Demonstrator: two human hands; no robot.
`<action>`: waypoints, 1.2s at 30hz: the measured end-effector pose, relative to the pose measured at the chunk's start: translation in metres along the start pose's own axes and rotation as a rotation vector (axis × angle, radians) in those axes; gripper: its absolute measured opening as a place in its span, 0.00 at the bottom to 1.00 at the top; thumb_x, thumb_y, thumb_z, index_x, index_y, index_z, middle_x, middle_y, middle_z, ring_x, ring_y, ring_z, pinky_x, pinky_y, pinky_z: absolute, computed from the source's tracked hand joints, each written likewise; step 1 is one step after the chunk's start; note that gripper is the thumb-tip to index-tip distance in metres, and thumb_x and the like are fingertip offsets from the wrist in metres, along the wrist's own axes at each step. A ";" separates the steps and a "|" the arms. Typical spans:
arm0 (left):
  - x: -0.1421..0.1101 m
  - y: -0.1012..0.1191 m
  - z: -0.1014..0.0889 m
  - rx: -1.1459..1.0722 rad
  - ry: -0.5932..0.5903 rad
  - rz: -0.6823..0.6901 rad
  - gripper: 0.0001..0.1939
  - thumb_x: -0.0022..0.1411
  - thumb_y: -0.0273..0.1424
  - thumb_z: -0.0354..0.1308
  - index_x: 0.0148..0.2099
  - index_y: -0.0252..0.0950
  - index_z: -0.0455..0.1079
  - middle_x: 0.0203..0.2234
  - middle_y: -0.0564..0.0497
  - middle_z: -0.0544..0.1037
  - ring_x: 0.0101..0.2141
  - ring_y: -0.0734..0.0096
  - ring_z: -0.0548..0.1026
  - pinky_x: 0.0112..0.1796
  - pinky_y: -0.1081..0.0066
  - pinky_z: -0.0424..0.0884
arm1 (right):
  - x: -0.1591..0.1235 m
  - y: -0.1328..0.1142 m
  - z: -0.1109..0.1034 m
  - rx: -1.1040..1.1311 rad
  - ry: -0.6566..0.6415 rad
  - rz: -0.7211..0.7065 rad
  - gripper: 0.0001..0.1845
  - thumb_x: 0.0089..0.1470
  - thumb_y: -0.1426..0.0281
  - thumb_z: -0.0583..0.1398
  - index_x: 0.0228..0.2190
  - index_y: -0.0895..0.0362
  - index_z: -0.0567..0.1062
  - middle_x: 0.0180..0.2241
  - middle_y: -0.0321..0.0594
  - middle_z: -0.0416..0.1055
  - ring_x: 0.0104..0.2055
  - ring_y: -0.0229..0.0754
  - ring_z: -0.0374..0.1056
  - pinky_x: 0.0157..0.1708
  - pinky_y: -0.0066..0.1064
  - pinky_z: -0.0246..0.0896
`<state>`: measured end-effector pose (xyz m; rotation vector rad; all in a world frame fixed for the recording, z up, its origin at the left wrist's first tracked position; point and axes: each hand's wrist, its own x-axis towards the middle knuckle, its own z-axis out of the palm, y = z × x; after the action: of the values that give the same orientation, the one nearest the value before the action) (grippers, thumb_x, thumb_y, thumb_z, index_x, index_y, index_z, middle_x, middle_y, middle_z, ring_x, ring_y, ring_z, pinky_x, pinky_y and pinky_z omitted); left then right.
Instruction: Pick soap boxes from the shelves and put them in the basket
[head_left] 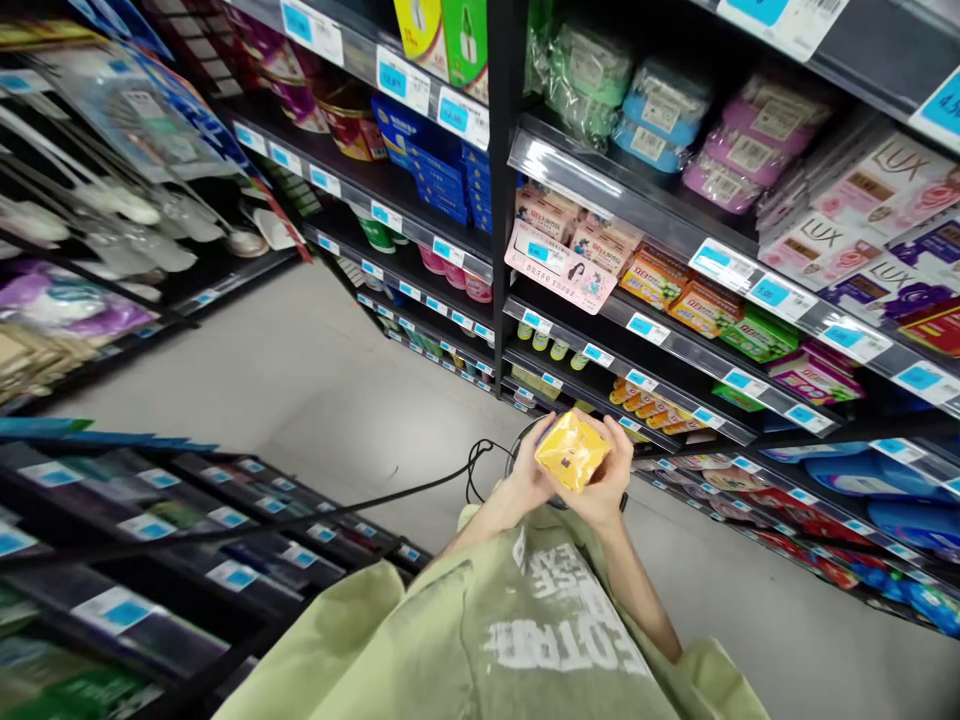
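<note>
A glossy yellow packet (572, 452) is held between my two hands in front of my chest, its flat end facing up at me. Around its left side curls my left hand (526, 468), and my right hand (613, 472) wraps the opposite side. Both hands are closed on it, with the fingertips partly hidden behind the packet. Small print on it is too fine to read. Below my hands, a dark round object (517, 450) shows in part, its kind unclear.
Shelves of boxed soap (862, 240) and soap packs (652, 275) rise ahead and right. Hanging utensils (112, 200) are at the left, with low tilted shelves (142, 520) beneath. A black cable (405, 490) crosses at waist height. Grey floor (300, 350) runs between the shelves.
</note>
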<state>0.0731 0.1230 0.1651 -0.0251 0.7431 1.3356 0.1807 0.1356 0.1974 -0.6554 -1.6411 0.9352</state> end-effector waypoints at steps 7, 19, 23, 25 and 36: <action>-0.003 -0.009 0.000 -0.008 -0.025 -0.104 0.23 0.62 0.55 0.63 0.41 0.39 0.76 0.45 0.41 0.87 0.57 0.40 0.81 0.56 0.49 0.80 | -0.008 0.005 -0.001 -0.151 0.055 0.147 0.52 0.39 0.62 0.82 0.64 0.49 0.70 0.59 0.49 0.78 0.59 0.57 0.79 0.59 0.48 0.78; -0.016 0.009 -0.006 0.329 0.114 0.397 0.27 0.61 0.53 0.70 0.54 0.41 0.75 0.45 0.47 0.83 0.47 0.53 0.81 0.48 0.60 0.78 | 0.006 0.022 -0.029 0.121 0.037 0.393 0.57 0.39 0.43 0.80 0.63 0.53 0.70 0.62 0.56 0.75 0.65 0.61 0.74 0.63 0.52 0.73; -0.019 0.022 -0.013 0.702 0.096 0.680 0.26 0.64 0.49 0.71 0.58 0.43 0.75 0.56 0.44 0.79 0.57 0.51 0.76 0.58 0.61 0.70 | -0.006 0.035 -0.032 0.189 0.084 0.490 0.60 0.34 0.41 0.81 0.63 0.53 0.71 0.65 0.56 0.73 0.66 0.60 0.73 0.64 0.52 0.72; -0.018 0.028 -0.016 0.776 0.064 0.674 0.24 0.69 0.51 0.65 0.58 0.42 0.75 0.54 0.43 0.80 0.55 0.51 0.77 0.57 0.61 0.70 | -0.012 0.036 -0.031 0.145 0.063 0.456 0.59 0.30 0.46 0.83 0.60 0.53 0.74 0.63 0.54 0.75 0.65 0.59 0.74 0.65 0.51 0.71; 0.000 0.029 -0.018 0.662 0.088 0.579 0.35 0.69 0.65 0.52 0.44 0.39 0.80 0.38 0.46 0.83 0.42 0.56 0.78 0.45 0.64 0.69 | -0.028 0.030 -0.024 -0.074 0.076 0.272 0.45 0.36 0.57 0.84 0.56 0.50 0.80 0.54 0.46 0.78 0.55 0.53 0.78 0.55 0.43 0.78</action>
<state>0.0388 0.1230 0.1628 0.7090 1.3013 1.5680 0.2100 0.1354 0.1598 -0.9716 -1.5492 1.0336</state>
